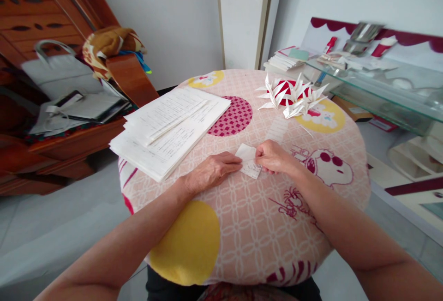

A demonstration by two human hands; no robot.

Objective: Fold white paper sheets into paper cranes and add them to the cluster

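Observation:
A small folded piece of white paper [249, 171] with faint writing lies on the round table's cloth between my hands. My left hand [216, 169] is at its left edge, fingers bunched together and holding it down against the cloth. At the opposite edge my right hand [272, 156] has its fingers curled in a pinch on the paper. A crease runs across the sheet from one hand to the other. Several folded white paper cranes [300, 97] stand grouped beyond my right hand. Nearer to it lies a pale strip of paper [278, 129].
A stack of written sheets [173, 130] lies left on the patterned tablecloth [238, 227]. A glass shelf [387, 84] with cups and bowls borders the table at right. A wooden bench [76, 148] with a grey bag [51, 70] stands at left.

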